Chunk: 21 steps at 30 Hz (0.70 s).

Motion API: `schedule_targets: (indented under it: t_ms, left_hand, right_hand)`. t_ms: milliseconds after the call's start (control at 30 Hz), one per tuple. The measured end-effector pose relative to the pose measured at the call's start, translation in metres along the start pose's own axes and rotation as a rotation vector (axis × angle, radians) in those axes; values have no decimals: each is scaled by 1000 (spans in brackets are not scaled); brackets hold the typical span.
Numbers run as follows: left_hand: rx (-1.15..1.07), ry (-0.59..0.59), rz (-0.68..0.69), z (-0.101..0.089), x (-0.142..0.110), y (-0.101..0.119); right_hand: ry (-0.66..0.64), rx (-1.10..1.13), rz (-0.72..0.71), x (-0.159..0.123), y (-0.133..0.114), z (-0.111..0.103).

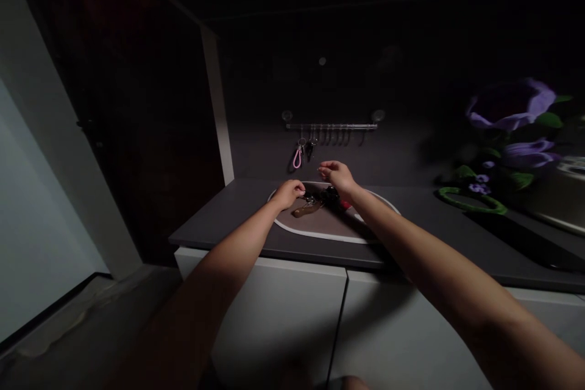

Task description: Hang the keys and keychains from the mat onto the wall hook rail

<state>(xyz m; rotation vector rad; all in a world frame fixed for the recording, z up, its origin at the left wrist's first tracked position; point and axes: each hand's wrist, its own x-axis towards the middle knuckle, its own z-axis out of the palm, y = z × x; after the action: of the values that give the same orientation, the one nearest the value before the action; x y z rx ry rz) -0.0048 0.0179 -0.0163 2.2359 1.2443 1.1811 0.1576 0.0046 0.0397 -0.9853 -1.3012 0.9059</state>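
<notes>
An oval tray with a pale rim lies on the dark countertop. A heap of keys and key fobs sits at its far end, among them a brown fob and something red. My left hand hovers over the left side of the heap with its fingers curled and pinched; what they hold is too small to make out. My right hand hangs above the heap's right side, fingers loosely bent and apart, holding nothing I can see. On the wall behind, a hook rail carries a pink-looped key bunch.
The room is dim. White cabinet doors stand below the counter. Purple artificial flowers with a green stem lie at the right, beside a metallic surface. A white wall post rises at the counter's left end.
</notes>
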Motion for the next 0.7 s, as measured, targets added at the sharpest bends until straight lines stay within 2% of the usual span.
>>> schedule_targets:
  t_ms: [167, 367, 500, 700]
  left_hand:
    - [124, -74, 79, -2, -4, 2]
    - [140, -117, 84, 0, -2, -5]
    - [218, -144, 100, 1, -1, -6]
    - [310, -133, 146, -2, 0, -6]
  right_hand:
    - [6, -333, -186, -15, 17, -10]
    - [-38, -690, -362, -31, 19, -17]
    - [-74, -840, -416, -32, 21, -18]
    - [-102, -904, -410, -31, 26, -16]
